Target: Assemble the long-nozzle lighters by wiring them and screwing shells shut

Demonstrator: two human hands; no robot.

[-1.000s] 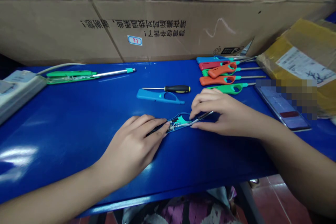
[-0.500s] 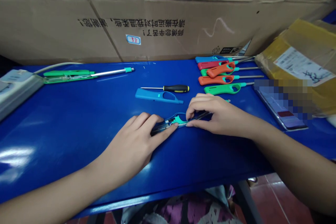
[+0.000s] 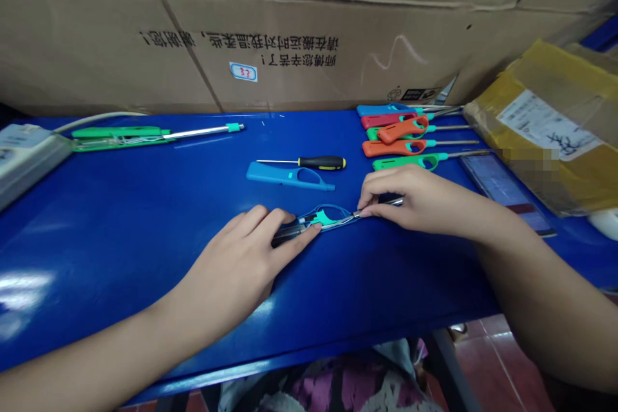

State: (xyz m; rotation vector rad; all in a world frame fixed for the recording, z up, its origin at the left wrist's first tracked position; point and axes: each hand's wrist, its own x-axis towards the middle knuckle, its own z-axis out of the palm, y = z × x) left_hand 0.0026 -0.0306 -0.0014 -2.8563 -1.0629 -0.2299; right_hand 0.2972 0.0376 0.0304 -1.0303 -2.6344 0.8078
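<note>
My left hand [image 3: 246, 251] is closed around the handle of an opened blue stick lighter lying on the table, its thumb by the turquoise trigger [image 3: 320, 217]. White wires run from the trigger to the lighter's front end. There my right hand [image 3: 415, 203] pinches the silver metal tube [image 3: 397, 201] between thumb and fingers; its middle is partly hidden by them. Just behind lies a loose blue shell half [image 3: 270, 174] with a finger loop. Beside that rests a black-and-yellow screwdriver [image 3: 322, 163].
Several assembled lighters [image 3: 396, 149] are stacked at the back right, near a phone [image 3: 506, 196] and a yellow-taped package [image 3: 526, 90]. An opened green lighter [image 3: 120, 133] and a white power strip [image 3: 31, 161] lie left. A cardboard box [image 3: 290, 90] walls the back.
My right hand has shifted slightly right and back along the lighter, exposing more of its front end and wires. My left hand keeps its hold on the handle.
</note>
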